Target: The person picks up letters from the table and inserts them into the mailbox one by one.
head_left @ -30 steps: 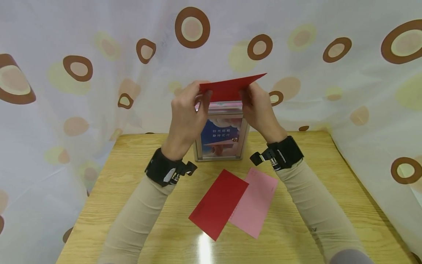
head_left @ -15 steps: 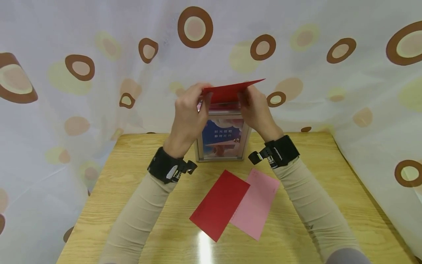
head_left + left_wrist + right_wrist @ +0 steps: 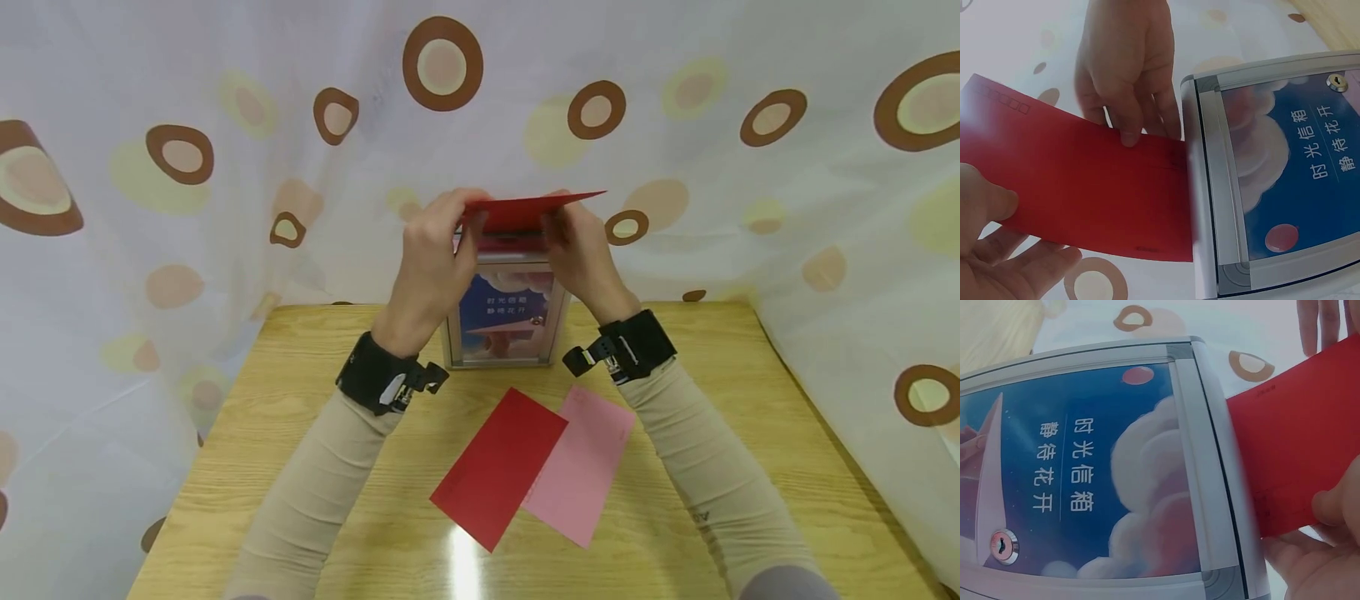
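A red envelope (image 3: 517,212) is held by both hands over the top of a small mailbox (image 3: 504,315) with a silver frame and a printed front. My left hand (image 3: 435,258) pinches the envelope's left side, thumb on the near face. On the right side, my right hand (image 3: 585,254) pinches it close to the box. In the left wrist view, the lower edge of the envelope (image 3: 1104,181) lies right at the box's top rim, where the frame hides it. White lettering and a keyed lock (image 3: 1005,546) show on the front in the right wrist view.
Another red envelope (image 3: 498,467) lies on the wooden table (image 3: 285,400), overlapping a pink envelope (image 3: 581,467), both in front of the mailbox. A pale curtain (image 3: 262,67) with brown ring prints surrounds the table at the back and sides.
Both hands have lowered the red envelope slightly toward the mailbox top, and it appears flatter from the head view. The envelopes on the table stay put.
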A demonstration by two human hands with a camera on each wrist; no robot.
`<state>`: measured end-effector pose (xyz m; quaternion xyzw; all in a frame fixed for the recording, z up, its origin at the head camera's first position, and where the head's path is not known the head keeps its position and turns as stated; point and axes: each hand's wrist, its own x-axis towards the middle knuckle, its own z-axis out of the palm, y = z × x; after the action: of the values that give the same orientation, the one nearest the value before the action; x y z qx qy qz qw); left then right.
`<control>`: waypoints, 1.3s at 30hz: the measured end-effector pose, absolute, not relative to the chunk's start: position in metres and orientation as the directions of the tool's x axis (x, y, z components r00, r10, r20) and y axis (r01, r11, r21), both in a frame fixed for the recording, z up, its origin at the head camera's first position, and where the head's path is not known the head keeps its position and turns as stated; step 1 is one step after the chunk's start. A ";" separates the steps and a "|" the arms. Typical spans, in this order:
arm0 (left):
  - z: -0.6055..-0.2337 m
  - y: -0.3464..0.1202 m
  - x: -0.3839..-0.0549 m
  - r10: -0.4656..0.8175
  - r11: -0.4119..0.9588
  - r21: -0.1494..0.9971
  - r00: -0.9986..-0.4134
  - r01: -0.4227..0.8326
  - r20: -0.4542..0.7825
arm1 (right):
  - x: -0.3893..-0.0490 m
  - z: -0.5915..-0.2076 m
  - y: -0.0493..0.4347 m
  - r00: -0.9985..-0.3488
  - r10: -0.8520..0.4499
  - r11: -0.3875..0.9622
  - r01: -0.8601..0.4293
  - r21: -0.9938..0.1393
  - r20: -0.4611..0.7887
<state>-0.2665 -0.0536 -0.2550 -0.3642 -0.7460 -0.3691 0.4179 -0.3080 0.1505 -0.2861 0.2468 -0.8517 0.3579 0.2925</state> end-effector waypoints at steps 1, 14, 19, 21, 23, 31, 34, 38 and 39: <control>-0.255 -0.053 -0.266 0.232 0.461 0.251 -0.388 0.851 0.892 | -0.308 -0.287 0.151 -0.710 -0.215 0.624 -0.628 -0.466 0.670; -0.233 -0.051 -0.239 0.184 0.421 0.145 -0.241 0.895 0.953 | -0.303 -0.288 0.152 -0.711 -0.241 0.605 -0.642 -0.470 0.661; -0.231 -0.052 -0.235 0.198 0.440 0.111 -0.217 0.891 0.956 | -0.293 -0.282 0.151 -0.686 -0.230 0.593 -0.661 -0.459 0.690; -0.231 -0.053 -0.235 0.196 0.448 0.112 -0.219 0.887 0.956 | -0.285 -0.275 0.150 -0.658 -0.213 0.573 -0.683 -0.453 0.722; -0.231 -0.053 -0.235 0.192 0.452 0.114 -0.221 0.885 0.956 | -0.265 -0.260 0.144 -0.641 -0.182 0.540 -0.698 -0.469 0.745; -0.231 -0.056 -0.237 0.173 0.460 0.121 -0.222 0.880 0.960 | -0.222 -0.225 0.138 -0.497 -0.111 0.371 -0.824 -0.428 0.861; -0.231 -0.056 -0.237 0.172 0.463 0.123 -0.226 0.878 0.959 | -0.218 -0.221 0.142 -0.379 -0.117 0.424 -0.855 -0.299 0.918; -0.230 -0.057 -0.236 0.175 0.460 0.127 -0.230 0.879 0.957 | -0.213 -0.218 0.145 -0.259 -0.128 0.563 -0.814 -0.145 0.957; -0.230 -0.057 -0.236 0.174 0.459 0.127 -0.229 0.879 0.958 | -0.213 -0.218 0.145 -0.243 -0.130 0.582 -0.804 -0.124 0.961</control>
<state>-0.2356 -0.0567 -0.2299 -0.3776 -0.6976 -0.3576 0.4928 -0.2125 0.1449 -0.2176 0.3248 -0.7194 0.3221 0.5227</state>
